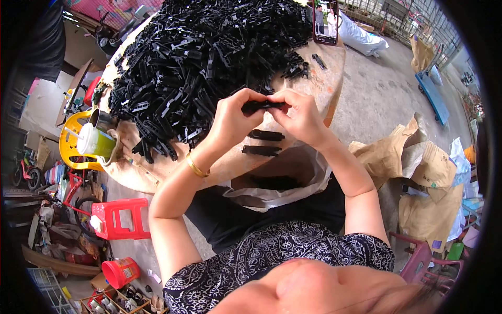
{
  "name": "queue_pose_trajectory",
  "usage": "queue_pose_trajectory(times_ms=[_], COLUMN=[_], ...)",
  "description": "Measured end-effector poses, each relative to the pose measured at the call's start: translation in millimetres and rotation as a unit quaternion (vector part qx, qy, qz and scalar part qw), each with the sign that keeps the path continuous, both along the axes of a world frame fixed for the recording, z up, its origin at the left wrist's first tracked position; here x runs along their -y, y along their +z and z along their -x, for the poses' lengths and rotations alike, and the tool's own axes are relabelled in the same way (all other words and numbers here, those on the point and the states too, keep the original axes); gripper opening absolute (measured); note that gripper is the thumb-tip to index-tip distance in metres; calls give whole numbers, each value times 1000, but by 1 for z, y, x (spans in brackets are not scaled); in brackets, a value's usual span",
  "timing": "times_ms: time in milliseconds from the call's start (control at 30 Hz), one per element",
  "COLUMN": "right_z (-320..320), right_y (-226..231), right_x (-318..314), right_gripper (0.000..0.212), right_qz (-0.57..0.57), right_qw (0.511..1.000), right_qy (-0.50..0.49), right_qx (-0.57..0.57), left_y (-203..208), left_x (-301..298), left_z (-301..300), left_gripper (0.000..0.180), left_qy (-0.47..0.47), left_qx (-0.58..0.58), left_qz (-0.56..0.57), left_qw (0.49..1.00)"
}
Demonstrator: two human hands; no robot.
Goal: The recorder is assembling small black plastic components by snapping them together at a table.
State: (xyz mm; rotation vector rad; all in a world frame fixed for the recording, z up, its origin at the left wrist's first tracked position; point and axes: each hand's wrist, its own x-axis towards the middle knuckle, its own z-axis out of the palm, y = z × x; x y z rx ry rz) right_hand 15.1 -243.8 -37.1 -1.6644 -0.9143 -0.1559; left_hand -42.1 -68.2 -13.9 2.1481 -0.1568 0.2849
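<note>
My left hand [232,118] and my right hand [299,116] meet above the round wooden table [324,78], both pinching one small black plastic part [261,105] between the fingertips. Two more flat black parts [265,135] lie on the table just below my hands. A big heap of the same black plastic parts [209,57] covers most of the tabletop behind. An open plastic bag [272,180] hangs at the table's near edge over my lap, with dark pieces inside.
A phone [325,21] stands upright at the table's far side. A green drink cup [97,141] sits at the left edge beside a yellow chair [70,138]. Red stool [120,219] and red bucket [120,272] stand lower left; brown paper sacks [423,172] lie right.
</note>
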Motion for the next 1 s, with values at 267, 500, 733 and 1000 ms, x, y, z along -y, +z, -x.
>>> queue_pose_trajectory(times_ms=[267, 500, 733, 1000], right_z=[-14, -38, -40, -54], right_y=[-3, -18, -18, -1], right_x=[12, -18, -17, -5], right_gripper=[16, 12, 6, 37], right_qz=[167, 189, 233, 70], right_qw=[973, 950, 936, 991], right_qy=[75, -106, -134, -9], right_qx=[142, 226, 228, -115], left_y=[22, 9, 18, 14], left_x=[-44, -68, -57, -26], left_z=[-36, -53, -39, -18], left_gripper=[26, 29, 22, 36], left_qy=[147, 267, 259, 65], left_qx=[264, 160, 235, -47], left_qz=[-288, -390, -153, 181], left_qw=[909, 867, 924, 980])
